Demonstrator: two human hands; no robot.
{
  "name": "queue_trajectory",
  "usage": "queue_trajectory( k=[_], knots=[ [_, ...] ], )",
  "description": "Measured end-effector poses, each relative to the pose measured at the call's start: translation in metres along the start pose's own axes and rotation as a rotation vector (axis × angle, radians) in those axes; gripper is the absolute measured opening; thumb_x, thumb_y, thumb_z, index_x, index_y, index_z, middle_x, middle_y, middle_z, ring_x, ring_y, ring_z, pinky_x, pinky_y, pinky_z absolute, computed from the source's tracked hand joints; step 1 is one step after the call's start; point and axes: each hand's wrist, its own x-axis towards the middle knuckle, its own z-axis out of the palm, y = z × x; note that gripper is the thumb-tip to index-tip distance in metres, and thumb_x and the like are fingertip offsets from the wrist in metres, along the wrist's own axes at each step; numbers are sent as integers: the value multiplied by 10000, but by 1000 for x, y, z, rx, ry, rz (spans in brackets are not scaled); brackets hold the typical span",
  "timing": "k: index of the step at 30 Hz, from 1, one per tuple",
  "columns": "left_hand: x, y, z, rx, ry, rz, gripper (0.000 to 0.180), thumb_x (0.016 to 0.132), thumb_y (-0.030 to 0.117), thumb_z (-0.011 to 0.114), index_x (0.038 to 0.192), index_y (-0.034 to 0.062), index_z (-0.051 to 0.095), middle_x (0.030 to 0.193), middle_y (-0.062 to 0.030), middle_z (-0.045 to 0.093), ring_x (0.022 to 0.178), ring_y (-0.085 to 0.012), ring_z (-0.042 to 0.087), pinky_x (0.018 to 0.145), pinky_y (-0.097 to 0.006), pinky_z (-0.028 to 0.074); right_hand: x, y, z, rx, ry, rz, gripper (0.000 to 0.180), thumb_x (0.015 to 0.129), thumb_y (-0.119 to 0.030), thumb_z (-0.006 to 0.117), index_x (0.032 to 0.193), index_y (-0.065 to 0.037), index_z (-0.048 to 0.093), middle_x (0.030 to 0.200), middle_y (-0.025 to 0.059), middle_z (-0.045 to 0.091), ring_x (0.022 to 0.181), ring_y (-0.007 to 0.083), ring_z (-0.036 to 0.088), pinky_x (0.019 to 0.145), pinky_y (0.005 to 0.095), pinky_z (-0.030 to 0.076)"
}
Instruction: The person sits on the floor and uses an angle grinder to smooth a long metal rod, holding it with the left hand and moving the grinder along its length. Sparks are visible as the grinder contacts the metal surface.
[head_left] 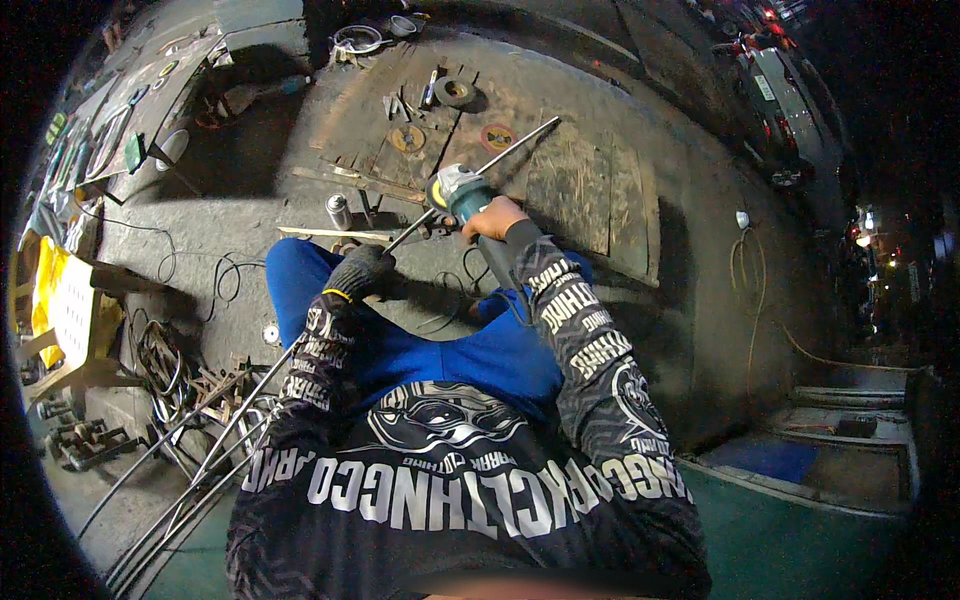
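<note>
My left hand (362,272), in a dark grey knit glove with a yellow cuff edge, is closed around a long thin metal rod (525,140). The rod runs diagonally from beside my left forearm up past the grinder, its far end over a low wooden bench (625,215). My bare right hand (497,217) grips the body of a green angle grinder (466,200) with a grey metal head. The grinder's yellowish disc (435,192) is beside the rod; whether they touch I cannot tell.
On the bench lie a red-rimmed disc (497,137), a tan disc (407,138) and a dark ring-shaped roll (455,92). A spray can (338,211) stands left of it. Several loose rods (195,455) lie lower left, near a wooden crate (85,315). Black cable (232,275) loops across the floor.
</note>
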Motion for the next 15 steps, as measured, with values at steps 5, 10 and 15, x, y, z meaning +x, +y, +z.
queue_trajectory(
  k=[5, 10, 15],
  knots=[
    [-8, 35, -39, 71, 17, 101, 155, 763, 146, 672, 823, 4, 695, 816, -202, 694, 805, -394, 681, 710, -474, 537, 26, 23, -27, -28, -20, 17, 708, 530, -462, 857, 960, 85, 727, 1083, 256, 714, 996, 345, 701, 859, 404, 551],
    [-17, 85, -89, -366, -22, -452, 298, 857, 284, 637, 943, 15, 734, 847, -204, 721, 802, -378, 711, 717, -467, 556, 52, 42, -58, -150, -21, 71, 532, 684, -460, 786, 1092, -119, 759, 1146, 193, 719, 1033, 331, 701, 918, 415, 546],
    [-36, 108, -93, -361, -94, -593, 356, 926, 334, 568, 1034, 26, 712, 974, -255, 705, 936, -432, 680, 804, -513, 526, 63, 80, -80, -427, -88, -204, 318, 719, -397, 773, 969, -202, 786, 1087, 110, 740, 981, 282, 696, 848, 394, 540]
  ],
)
